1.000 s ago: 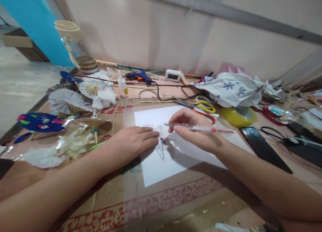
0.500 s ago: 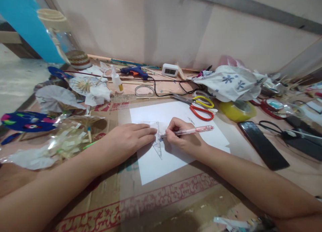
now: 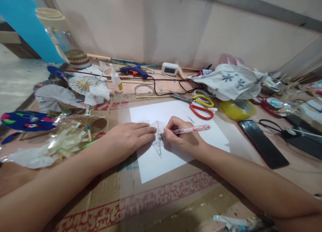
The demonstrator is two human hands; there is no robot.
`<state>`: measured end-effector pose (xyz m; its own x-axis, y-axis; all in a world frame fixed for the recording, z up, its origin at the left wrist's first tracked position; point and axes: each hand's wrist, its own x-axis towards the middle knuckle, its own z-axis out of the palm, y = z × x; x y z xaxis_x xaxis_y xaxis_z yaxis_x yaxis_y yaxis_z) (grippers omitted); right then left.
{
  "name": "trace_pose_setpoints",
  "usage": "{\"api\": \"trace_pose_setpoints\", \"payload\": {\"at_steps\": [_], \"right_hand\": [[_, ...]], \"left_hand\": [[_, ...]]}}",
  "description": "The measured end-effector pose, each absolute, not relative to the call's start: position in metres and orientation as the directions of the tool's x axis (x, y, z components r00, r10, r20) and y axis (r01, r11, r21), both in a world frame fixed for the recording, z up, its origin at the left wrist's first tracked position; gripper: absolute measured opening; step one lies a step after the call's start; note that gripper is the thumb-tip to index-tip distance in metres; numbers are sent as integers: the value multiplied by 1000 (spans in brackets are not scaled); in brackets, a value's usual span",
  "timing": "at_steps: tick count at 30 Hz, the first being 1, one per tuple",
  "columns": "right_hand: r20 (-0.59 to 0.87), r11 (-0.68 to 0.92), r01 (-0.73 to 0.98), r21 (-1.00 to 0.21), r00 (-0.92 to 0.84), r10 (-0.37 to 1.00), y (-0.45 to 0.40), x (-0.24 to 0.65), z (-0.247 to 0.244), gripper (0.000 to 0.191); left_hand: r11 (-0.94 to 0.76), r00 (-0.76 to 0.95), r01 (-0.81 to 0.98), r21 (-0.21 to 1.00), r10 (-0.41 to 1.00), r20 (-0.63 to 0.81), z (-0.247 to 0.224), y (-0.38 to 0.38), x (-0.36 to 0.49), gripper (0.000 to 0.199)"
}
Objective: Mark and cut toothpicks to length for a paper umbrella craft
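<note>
Head view: pen meets set square at the centre of the frame!

And here's the right hand [image 3: 184, 138], closed around a clear-and-red pen [image 3: 193, 128], its tip down by the right edge of the transparent set square [image 3: 158, 148]. Over on the other side, the left hand [image 3: 130, 136] lies open and palm down, fingers together, fingertips on the set square. Both work on white paper [image 3: 151, 170], laid over cardboard [image 3: 110, 208] with a red printed band across the bottom of the frame.

Just above the right hand, scissors [image 3: 201, 111] show one yellow and one red handle. Right of centre, it's yellow tape [image 3: 236, 109], with a black phone [image 3: 264, 145] below. Up top, left of centre: a small white bottle [image 3: 116, 81], a blue glue gun [image 3: 133, 71] and, further right, a white clock [image 3: 169, 69], all on the table [image 3: 299, 180].
</note>
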<state>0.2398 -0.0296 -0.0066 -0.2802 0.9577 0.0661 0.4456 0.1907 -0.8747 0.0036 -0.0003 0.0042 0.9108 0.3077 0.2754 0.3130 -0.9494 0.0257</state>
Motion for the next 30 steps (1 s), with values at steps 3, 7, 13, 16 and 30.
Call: {"api": "trace_pose_setpoints", "payload": {"at_steps": [3,7,13,16,30], "right_hand": [[63,189,441,-877,-286,956,-29,240,-6,18],[61,181,434,-882,-278,959,-29,240,-6,18],[60,188,419,-888,-300,952,-29,240,-6,19],[59,185,420,-888,-296,953,-29,239,-6,19],[62,191,424,-885,-300,952,-30,239,-4,18]], "left_hand": [[-947,907,319,41,318,277,4,-1,3,33],[-944,901,321,74,328,283,3,-1,3,32],[-947,905,317,61,321,280,1,0,3,32],[-944,900,320,78,329,287,1,0,2,32],[-949,906,311,55,314,285,1,0,2,33]]}}
